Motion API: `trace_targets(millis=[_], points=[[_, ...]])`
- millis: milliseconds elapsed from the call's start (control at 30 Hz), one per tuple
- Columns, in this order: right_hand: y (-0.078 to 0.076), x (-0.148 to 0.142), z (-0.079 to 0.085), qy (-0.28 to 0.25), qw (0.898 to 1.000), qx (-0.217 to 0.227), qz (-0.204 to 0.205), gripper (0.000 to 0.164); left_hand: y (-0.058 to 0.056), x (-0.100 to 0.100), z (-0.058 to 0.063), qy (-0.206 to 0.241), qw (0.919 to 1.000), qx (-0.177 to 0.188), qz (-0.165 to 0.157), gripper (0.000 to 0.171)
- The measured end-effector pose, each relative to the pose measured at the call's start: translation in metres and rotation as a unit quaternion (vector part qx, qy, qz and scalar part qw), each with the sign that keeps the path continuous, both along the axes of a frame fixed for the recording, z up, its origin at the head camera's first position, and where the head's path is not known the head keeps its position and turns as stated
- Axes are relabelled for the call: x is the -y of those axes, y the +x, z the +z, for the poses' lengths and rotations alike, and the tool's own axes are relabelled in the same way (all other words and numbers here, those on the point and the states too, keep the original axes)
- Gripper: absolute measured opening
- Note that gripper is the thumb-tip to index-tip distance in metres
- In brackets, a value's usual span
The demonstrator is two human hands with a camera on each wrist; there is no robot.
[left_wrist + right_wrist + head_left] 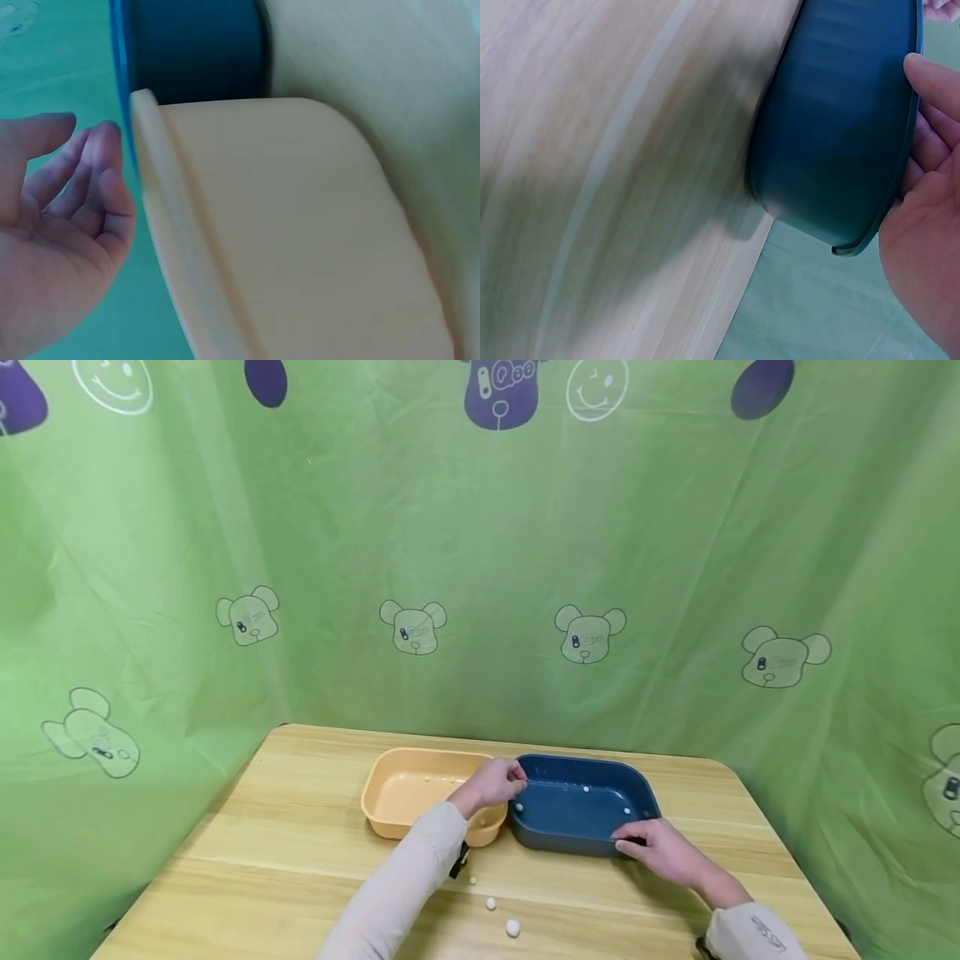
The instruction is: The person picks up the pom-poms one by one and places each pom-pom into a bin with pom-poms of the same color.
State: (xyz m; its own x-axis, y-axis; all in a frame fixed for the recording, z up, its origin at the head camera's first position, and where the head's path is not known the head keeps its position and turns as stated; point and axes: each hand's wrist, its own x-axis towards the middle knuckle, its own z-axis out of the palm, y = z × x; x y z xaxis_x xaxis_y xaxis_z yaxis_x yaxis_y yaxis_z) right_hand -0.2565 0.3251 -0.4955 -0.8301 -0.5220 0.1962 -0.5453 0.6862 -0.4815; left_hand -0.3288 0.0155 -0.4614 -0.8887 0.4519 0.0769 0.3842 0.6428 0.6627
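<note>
An orange basin (397,828) and a dark blue basin (558,841) sit side by side on the table. Over their adjoining rims is my left hand (495,782), thumb apart from its loosely bent fingers. In the left wrist view, nothing shows between that thumb and the fingers. My right hand (663,852) grips the near right rim of the blue basin, thumb outside and fingers inside. Small white balls lie in the blue basin: one ball (519,807) at its left side, another ball (586,789) farther back, and a third ball (627,811) near the right hand.
On the wooden table (300,827), a large white ball (513,927), a medium ball (491,903) and a tiny ball (472,881) lie in front of the basins. Small pale specks show inside the orange basin. A green printed curtain (480,552) hangs behind the table.
</note>
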Motion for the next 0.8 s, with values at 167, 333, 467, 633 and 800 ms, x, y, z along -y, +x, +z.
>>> trace_targets(millis=[167, 333, 467, 633, 800], points=[[0.0, 0.001, 0.001, 0.0, 1.0, 0.003, -0.005, 0.014, 0.015, 0.014, 0.009, 0.001, 0.9983, -0.022, -0.053, 0.007], [0.001, 0.001, 0.001, -0.001, 1.0, 0.003, -0.004, 0.014, 0.035, 0.03, 0.01, 0.008, 0.996, -0.018, -0.087, 0.009], [0.002, 0.002, 0.001, -0.006, 1.0, 0.002, 0.001, 0.014, 0.051, 0.04, 0.008, 0.01, 0.9944, -0.022, -0.103, 0.009], [0.002, 0.002, 0.001, -0.008, 1.0, 0.001, -0.003, 0.013, 0.067, 0.051, 0.003, -0.017, 0.9899, -0.063, -0.126, 0.006], [0.001, 0.002, 0.002, -0.001, 1.0, 0.0, -0.004, 0.014, 0.08, 0.06, -0.006, -0.048, 0.9879, -0.073, -0.128, 0.009]])
